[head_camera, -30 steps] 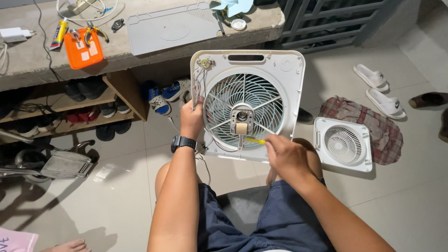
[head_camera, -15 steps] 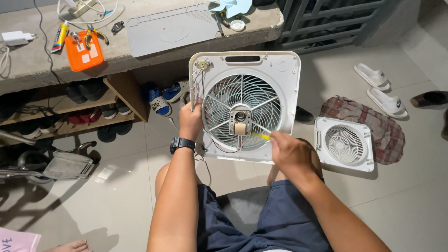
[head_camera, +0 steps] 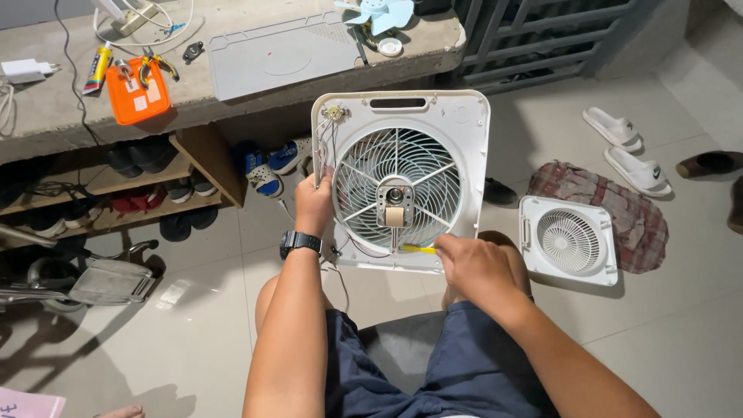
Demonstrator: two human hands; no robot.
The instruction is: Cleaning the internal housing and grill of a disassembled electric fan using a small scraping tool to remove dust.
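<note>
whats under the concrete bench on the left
Under the concrete bench a wooden shelf holds pairs of dark shoes, with blue and white sneakers beside it. The shelf's shadowed back cannot be seen.

Your fan housing [head_camera: 402, 178] is white with a pale blue-grey grille; the tool [head_camera: 418, 249] against it has a yellow handle. Your watch [head_camera: 300, 243] is black, your shorts [head_camera: 433, 371] dark navy. Orange case [head_camera: 138, 93] on the grey tabletop [head_camera: 46, 116] — red-and-grey plaid cloth [head_camera: 619, 209] on the floor, white sandals [head_camera: 627, 151] nearby.
</note>
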